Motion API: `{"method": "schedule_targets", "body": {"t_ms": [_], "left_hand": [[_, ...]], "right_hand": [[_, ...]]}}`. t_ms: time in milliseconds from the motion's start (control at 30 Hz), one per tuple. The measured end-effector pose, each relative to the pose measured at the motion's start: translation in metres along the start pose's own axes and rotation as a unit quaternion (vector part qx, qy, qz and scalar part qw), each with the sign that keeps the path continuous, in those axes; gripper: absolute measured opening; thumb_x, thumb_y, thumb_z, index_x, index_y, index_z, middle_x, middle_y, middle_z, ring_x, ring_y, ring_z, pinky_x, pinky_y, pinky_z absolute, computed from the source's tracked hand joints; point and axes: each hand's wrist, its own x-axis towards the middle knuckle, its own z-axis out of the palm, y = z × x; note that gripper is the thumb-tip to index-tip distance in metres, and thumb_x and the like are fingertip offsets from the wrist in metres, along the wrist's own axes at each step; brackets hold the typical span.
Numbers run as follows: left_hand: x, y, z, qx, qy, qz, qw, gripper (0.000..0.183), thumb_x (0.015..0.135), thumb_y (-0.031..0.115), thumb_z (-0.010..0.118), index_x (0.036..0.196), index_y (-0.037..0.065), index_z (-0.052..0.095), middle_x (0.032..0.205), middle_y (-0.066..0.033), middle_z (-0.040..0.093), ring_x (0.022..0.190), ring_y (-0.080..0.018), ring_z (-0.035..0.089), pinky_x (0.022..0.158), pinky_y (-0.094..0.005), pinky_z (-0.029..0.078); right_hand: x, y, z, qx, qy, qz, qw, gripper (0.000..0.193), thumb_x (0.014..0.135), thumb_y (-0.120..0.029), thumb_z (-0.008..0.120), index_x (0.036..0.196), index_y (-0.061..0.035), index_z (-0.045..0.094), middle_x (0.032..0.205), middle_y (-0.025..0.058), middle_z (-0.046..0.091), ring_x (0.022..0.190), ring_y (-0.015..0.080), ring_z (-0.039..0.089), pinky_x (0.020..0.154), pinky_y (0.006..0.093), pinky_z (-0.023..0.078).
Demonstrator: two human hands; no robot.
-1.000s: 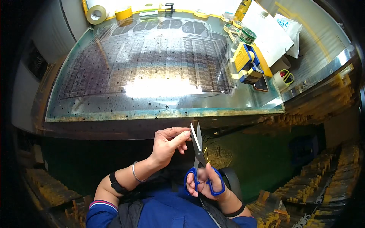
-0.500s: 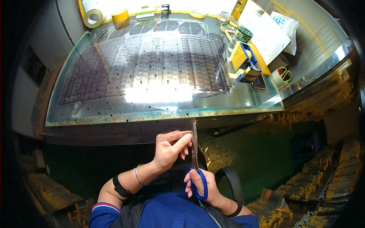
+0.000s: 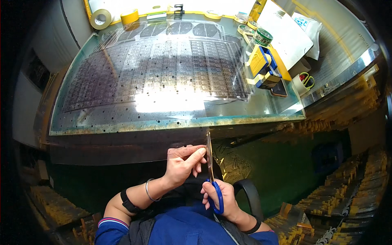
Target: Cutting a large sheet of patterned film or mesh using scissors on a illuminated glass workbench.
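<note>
A clear plastic film sheet [image 3: 102,152] speckled with dark dots lies over the table and hangs past its front edge. My left hand [image 3: 182,163] is closed on the sheet's near right corner, pinching it between thumb and fingers. My right hand [image 3: 220,198] grips blue-handled scissors [image 3: 210,161], thumb and fingers in the loops. Their metal blades point away from me, along the film's right edge, just right of my left fingertips. The blades look nearly together; whether film is between them I cannot tell.
Printed transparent sheets [image 3: 179,53] cover the glass-topped table [image 3: 261,116]. On the right are a yellow-and-blue tape dispenser [image 3: 263,67], a phone [image 3: 279,88], tape rolls [image 3: 262,36] and a cup [image 3: 300,83] holding green-handled scissors. More tape rolls [image 3: 101,19] stand far left.
The film has slid toward me, and its near edge hangs lower. My right hand has shifted slightly right, and the scissors' handles have turned and look narrower. My left hand keeps its pinch.
</note>
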Motion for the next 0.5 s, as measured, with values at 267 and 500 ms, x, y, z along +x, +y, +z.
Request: {"method": "schedule_targets", "body": {"t_ms": [267,500], "left_hand": [[-0.006,0.002,-0.003,0.043,0.001,0.016,0.999,0.018,0.082,0.009,0.056,0.092,-0.006,0.061,0.064,-0.0089,0.059,0.043,-0.0086,0.051,0.034,-0.0182,0.039],[-0.02,0.0,-0.006,0.061,-0.016,-0.016,0.998,0.016,0.082,0.008,0.055,0.092,-0.002,0.063,0.066,-0.0069,0.058,0.047,-0.0079,0.052,0.037,-0.0181,0.041]], "right_hand": [[-0.003,-0.007,-0.002,-0.068,0.013,0.037,0.997,0.032,0.081,-0.031,0.059,0.068,-0.0025,0.055,0.053,0.0012,0.051,0.042,0.0052,0.048,0.038,0.0172,0.038],[0.002,-0.004,-0.003,-0.038,0.009,0.001,0.999,0.032,0.08,-0.032,0.06,0.067,-0.0031,0.056,0.051,0.0002,0.051,0.039,0.0046,0.046,0.036,0.0174,0.036]]}}
